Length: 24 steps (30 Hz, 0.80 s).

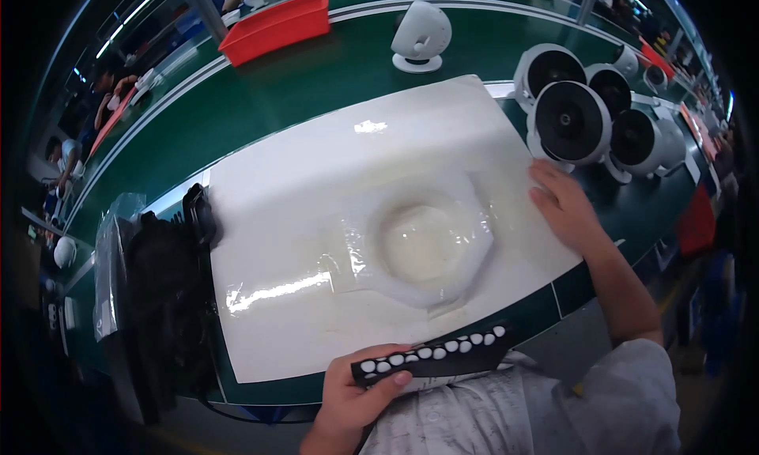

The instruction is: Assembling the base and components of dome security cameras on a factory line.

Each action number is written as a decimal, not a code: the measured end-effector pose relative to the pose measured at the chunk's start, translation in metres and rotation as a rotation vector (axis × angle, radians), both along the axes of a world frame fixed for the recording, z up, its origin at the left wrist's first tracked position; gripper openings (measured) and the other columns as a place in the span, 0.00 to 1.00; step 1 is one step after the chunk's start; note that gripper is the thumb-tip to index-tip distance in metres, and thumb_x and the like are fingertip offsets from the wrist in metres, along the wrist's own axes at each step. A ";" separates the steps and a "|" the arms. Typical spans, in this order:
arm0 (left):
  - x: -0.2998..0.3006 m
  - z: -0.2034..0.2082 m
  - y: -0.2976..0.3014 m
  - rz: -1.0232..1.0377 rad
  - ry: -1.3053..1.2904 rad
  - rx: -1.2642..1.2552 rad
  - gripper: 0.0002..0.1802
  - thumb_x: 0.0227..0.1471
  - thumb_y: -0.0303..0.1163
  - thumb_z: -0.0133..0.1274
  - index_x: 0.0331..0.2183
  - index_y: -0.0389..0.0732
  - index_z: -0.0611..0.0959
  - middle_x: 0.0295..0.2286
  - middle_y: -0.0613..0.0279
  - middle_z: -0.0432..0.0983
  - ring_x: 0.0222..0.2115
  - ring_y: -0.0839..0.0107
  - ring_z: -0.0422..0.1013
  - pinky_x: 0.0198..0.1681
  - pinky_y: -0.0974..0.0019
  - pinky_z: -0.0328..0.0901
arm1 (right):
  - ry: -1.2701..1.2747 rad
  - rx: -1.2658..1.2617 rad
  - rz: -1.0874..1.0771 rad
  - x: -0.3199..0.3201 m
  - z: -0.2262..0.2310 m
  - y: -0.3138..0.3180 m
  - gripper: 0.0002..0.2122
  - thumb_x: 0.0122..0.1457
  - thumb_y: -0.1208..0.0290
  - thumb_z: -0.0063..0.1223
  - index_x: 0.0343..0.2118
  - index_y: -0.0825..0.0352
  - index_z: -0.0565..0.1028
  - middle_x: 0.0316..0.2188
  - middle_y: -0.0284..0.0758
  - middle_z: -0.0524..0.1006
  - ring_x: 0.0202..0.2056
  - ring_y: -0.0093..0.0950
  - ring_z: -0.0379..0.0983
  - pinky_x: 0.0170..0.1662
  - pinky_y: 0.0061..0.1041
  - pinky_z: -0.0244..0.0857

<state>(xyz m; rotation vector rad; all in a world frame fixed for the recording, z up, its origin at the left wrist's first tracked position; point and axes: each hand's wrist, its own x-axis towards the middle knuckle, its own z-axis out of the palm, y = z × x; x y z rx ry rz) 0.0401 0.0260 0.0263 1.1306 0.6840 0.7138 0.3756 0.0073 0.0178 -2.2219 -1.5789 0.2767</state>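
My left hand (360,392) is closed on one end of a black strip with two rows of white round dots (435,352), held low in front of my body. The thumb lies over the strip and the fingers go behind it. My right hand (563,206) has its fingers stretched out over the right edge of a white board (285,178), just below a cluster of small white fans with black round fronts (568,121). It holds nothing that I can see. A white foam ring with an angular outline (474,257) is fixed to the board under clear tape.
Another white fan (421,36) stands on its round base at the back of the green table (348,60). A red bin (277,28) sits at the back left. Black items and clear plastic bags (118,257) crowd the left edge. Other people work farther off.
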 end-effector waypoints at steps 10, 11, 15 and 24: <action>0.004 -0.004 -0.007 0.067 0.008 0.074 0.15 0.39 0.18 0.52 0.35 0.31 0.74 0.22 0.64 0.72 0.23 0.82 0.65 0.27 0.80 0.59 | -0.440 0.186 -0.117 0.039 -0.016 -0.029 0.18 0.51 0.67 0.45 0.45 0.63 0.63 0.44 0.36 0.61 0.49 0.33 0.53 0.52 0.33 0.42; 0.003 -0.004 -0.007 0.067 0.017 0.061 0.15 0.39 0.18 0.52 0.35 0.31 0.74 0.22 0.64 0.72 0.24 0.82 0.65 0.28 0.80 0.59 | -0.506 0.313 -0.143 0.038 -0.018 -0.027 0.14 0.46 0.73 0.50 0.38 0.63 0.68 0.38 0.34 0.64 0.44 0.32 0.57 0.49 0.32 0.46; 0.003 -0.006 -0.006 0.048 -0.003 0.075 0.15 0.39 0.18 0.52 0.35 0.31 0.74 0.25 0.63 0.72 0.26 0.81 0.65 0.30 0.79 0.60 | -0.736 0.520 -0.039 0.040 -0.005 -0.029 0.09 0.41 0.76 0.54 0.29 0.64 0.70 0.30 0.33 0.68 0.36 0.32 0.62 0.43 0.31 0.52; 0.001 -0.014 -0.005 0.042 -0.040 0.100 0.14 0.40 0.18 0.51 0.35 0.30 0.74 0.28 0.61 0.72 0.29 0.78 0.66 0.34 0.77 0.61 | 0.451 0.743 0.135 -0.042 0.085 -0.023 0.09 0.51 0.68 0.49 0.31 0.69 0.69 0.24 0.29 0.69 0.25 0.16 0.65 0.28 0.15 0.59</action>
